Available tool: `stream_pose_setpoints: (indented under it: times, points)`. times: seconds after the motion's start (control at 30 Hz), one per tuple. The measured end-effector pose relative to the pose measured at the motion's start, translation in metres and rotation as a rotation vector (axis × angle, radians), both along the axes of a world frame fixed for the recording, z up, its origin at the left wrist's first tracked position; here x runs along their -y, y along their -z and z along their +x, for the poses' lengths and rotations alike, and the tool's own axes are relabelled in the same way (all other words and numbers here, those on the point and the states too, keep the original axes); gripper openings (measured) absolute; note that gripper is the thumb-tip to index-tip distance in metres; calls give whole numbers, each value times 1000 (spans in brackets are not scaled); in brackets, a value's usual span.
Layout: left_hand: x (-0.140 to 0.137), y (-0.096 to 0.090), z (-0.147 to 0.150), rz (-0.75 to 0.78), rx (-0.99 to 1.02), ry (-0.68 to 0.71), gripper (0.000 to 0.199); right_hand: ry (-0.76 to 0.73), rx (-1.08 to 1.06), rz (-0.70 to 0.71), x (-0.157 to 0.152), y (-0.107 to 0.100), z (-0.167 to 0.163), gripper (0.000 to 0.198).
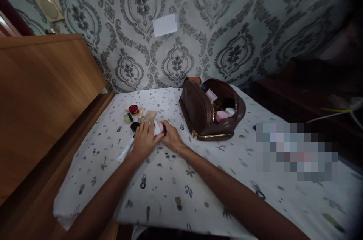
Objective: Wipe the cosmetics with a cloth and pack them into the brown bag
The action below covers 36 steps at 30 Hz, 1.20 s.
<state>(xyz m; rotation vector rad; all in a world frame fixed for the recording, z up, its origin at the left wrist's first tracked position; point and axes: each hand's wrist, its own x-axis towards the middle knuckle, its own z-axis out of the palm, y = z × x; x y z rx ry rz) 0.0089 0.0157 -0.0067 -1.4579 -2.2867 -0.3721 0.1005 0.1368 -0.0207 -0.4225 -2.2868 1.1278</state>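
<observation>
Both hands meet over the bed at a small white-and-pink container [157,129], whose exact kind is partly hidden by fingers. My left hand [145,138] closes on its white side, thumb toward the right. My right hand [171,137] curls around its pink and dark end. Just beyond my left fingers lies a beige tube [151,115]. A black round lid or jar [134,126] sits to the left, and a white tube [125,150] lies beside my left wrist. Farther back are a red-lidded jar [134,109] and a small greenish bottle [128,118].
A brown zippered cosmetic bag [195,111] stands unzipped on the right, with a pink-lidded jar [221,116] and other items inside. Patterned white cloth [176,187] covers the surface. A wooden panel [45,100] borders the left; a blurred patch [297,151] lies right.
</observation>
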Motion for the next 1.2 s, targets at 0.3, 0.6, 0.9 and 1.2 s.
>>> stream_pose_setpoints:
  times: [0.3, 0.6, 0.9, 1.2]
  points:
    - [5, -8, 7, 117, 35, 19, 52, -20, -183, -244, 7, -2, 17, 42]
    - [9, -7, 23, 14, 45, 54, 52, 109, -102, -76, 16, -10, 52, 37]
    - [14, 11, 16, -54, 25, 180, 41, 127, 87, 22, 13, 4, 70, 42]
    - [19, 21, 13, 39, 129, 308, 42, 44, 168, 117, 7, 2, 73, 59]
